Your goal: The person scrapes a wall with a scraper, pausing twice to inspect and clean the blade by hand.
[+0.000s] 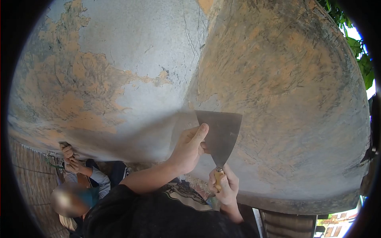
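Observation:
A wide-bladed scraper point(223, 133) is held up in front of the worn surface, its flared grey blade pointing upward. My right hand point(228, 186) wraps round its yellowish wooden handle point(218, 178). My left hand point(186, 150) pinches the blade's left edge, thumb on the near face and the other fingers partly hidden behind the blade. Behind both hands spreads a large curved surface point(270, 99) with patchy orange and grey paint. A smoother pale grey area point(131, 39) covers its upper left, with cracks and flaking edges.
At lower left, another person point(71, 198) works close to the same surface, a hand point(68, 152) raised to it with a small tool. A slatted wall point(33, 170) stands at far left. Green leaves point(365, 67) hang at upper right, and a building point(337, 228) shows at lower right.

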Demonstrator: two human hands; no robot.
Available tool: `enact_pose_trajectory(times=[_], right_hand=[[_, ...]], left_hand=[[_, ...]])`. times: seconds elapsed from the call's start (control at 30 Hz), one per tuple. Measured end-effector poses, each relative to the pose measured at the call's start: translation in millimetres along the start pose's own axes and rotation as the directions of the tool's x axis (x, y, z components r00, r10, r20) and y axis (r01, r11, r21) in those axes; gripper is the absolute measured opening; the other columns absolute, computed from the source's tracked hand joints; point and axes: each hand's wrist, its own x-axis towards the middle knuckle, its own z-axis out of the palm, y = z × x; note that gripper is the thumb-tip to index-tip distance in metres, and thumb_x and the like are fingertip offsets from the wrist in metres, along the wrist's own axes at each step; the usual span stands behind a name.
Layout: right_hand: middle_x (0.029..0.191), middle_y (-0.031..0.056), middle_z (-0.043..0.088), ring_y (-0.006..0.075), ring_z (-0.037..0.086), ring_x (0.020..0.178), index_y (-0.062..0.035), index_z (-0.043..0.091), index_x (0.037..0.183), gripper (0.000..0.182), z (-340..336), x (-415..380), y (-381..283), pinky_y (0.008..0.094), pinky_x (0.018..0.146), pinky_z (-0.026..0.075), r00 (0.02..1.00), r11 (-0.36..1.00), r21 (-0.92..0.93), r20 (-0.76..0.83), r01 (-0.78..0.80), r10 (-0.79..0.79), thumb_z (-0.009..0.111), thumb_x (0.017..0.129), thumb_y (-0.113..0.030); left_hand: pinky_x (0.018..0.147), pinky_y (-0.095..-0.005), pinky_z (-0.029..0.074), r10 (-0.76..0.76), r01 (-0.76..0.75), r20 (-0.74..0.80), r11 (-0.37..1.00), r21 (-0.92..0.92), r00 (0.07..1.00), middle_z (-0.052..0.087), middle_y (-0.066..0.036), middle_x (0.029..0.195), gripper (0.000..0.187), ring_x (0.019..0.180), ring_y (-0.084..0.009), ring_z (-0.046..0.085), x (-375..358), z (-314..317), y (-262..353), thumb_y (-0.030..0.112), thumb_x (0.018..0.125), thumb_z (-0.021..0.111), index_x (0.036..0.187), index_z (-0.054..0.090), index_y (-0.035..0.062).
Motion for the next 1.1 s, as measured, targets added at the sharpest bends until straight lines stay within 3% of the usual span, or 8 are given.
enact_pose_trajectory(times=[0.1,0.27,0.3,0.43,0.67,0.73,1.0,1.1], right_hand=[[0.068,0.0065,0.047,0.0068,0.037,0.044,0.0037,0.043,0.132,0.052,0.3,5.7,5.5,0.0195,0.04,0.028,0.995,0.995,0.066,-0.06,-0.075,0.079,0.047,0.097,-0.036],[0.063,0.0024,0.045,0.0061,0.035,0.048,0.0025,0.047,0.132,0.045,14.4,16.3,3.4,0.0199,0.044,0.026,0.998,0.999,0.003,-0.045,0.049,-0.049,0.047,0.098,-0.027],[0.065,0.0048,0.045,0.006,0.037,0.046,0.0041,0.043,0.132,0.055,15.1,13.3,-2.1,0.0187,0.042,0.027,0.999,0.998,-0.06,-0.048,-0.005,0.002,0.048,0.097,-0.038],[0.065,0.0043,0.044,0.0057,0.037,0.047,0.0025,0.045,0.131,0.054,1.9,4.3,-13.9,0.0188,0.042,0.027,0.988,0.992,-0.045,-0.106,-0.117,0.112,0.05,0.096,-0.039],[0.063,0.0036,0.043,0.0053,0.035,0.046,0.0031,0.047,0.128,0.051,15.1,-2.3,-23.4,0.0192,0.041,0.027,0.986,0.99,-0.119,-0.157,-0.072,0.053,0.049,0.096,-0.037],[0.058,-0.0023,0.041,0.0051,0.035,0.046,0.0043,0.044,0.133,0.043,3.1,1.7,-24.1,0.0205,0.043,0.026,0.992,0.996,-0.055,-0.111,-0.067,0.061,0.045,0.099,-0.022],[0.061,0.0031,0.042,0.0061,0.035,0.046,0.0043,0.044,0.131,0.049,4.1,-8.1,-24.1,0.0194,0.042,0.027,0.99,0.976,-0.202,-0.13,-0.081,0.056,0.05,0.097,-0.031],[0.061,0.0027,0.042,0.0063,0.034,0.047,0.0031,0.044,0.133,0.05,8.3,-4.2,-31.2,0.0191,0.042,0.026,0.983,0.99,-0.046,-0.133,-0.132,0.125,0.05,0.097,-0.03]], left_hand=[[0.073,-0.0331,0.053,0.009,-0.009,-0.023,1.0,-0.003,1.0,0.065,-0.008,0.094,0.042,0.083,-0.0159,0.065,3.5,-1.7,5.8,0.037,0.099,0.044,0.104,0.06,-0.0006],[0.07,-0.0328,0.055,0.077,-0.077,-0.008,0.997,-0.002,0.997,0.066,-0.009,0.093,0.043,0.079,-0.0167,0.066,5.8,3.8,19.3,0.039,0.098,0.045,0.104,0.06,-0.0004],[0.07,-0.0328,0.056,0.03,-0.03,-0.012,1.0,0.0,0.999,0.066,-0.01,0.093,0.043,0.079,-0.0171,0.066,4.7,3.7,20.5,0.039,0.098,0.045,0.105,0.06,-0.0007],[0.07,-0.0331,0.056,-0.053,0.053,0.004,0.999,-0.011,0.999,0.066,-0.011,0.093,0.044,0.081,-0.0183,0.067,4.0,2.2,10.0,0.04,0.098,0.044,0.106,0.059,-0.0011],[0.071,-0.0336,0.056,-0.065,0.076,0.091,0.991,-0.113,0.994,0.067,-0.01,0.092,0.044,0.081,-0.0187,0.067,0.7,3.4,12.7,0.04,0.098,0.043,0.106,0.058,-0.0011],[0.072,-0.0335,0.056,-0.109,0.11,0.021,0.992,-0.063,0.994,0.067,-0.011,0.092,0.044,0.081,-0.0191,0.068,4.5,2.2,6.4,0.039,0.099,0.042,0.106,0.058,-0.0016],[0.073,-0.0346,0.056,-0.136,0.142,0.083,0.987,-0.074,0.987,0.066,-0.013,0.097,0.048,0.085,-0.0212,0.068,1.8,5.3,17.3,0.042,0.098,0.041,0.107,0.057,-0.0026],[0.075,-0.0354,0.056,-0.152,0.156,0.079,0.986,-0.053,0.985,0.066,-0.014,0.098,0.048,0.086,-0.0224,0.068,1.4,1.8,16.3,0.042,0.098,0.041,0.108,0.056,-0.0032]])
